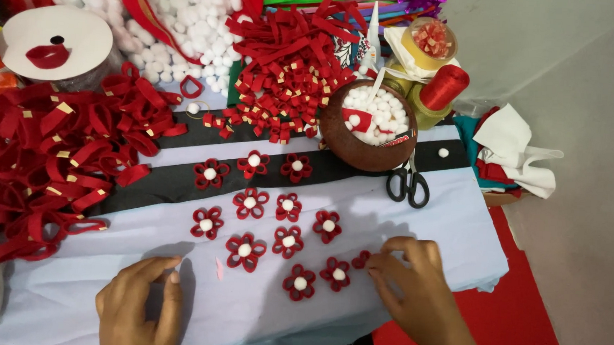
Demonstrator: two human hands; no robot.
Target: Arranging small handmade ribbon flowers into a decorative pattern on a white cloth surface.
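- Right now the right hand (416, 287) sits near the front right corner of the tabletop (458, 222), its fingers (394, 248) curled and pinched on a small red flower piece (360, 258) that rests on the pale cloth.
- That piece lies at the right end of the front row of flowers, just beside a finished red flower with a white ball centre (335, 273).
- The left hand (139, 307) lies flat near the front left of the tabletop, fingers stretched and loosely apart, palm down on the cloth, gripping nothing.
- A tiny pink scrap (219, 269) lies between the two hands, close to the left fingertips.
- Eleven more red flowers (249, 203) are spread in rows over the middle, each apart from its neighbour.
- Behind them, toward the back right, a brown bowl of white balls (368, 123) stands with black scissors (408, 185) just in front of it.
- A heap of red ribbon loops (48, 159) crowds the left edge; shorter red strips (284, 66) pile at the back centre.
- Open cloth shows between the hands along the front edge and right of the flowers toward the right edge; the back and left are cluttered.
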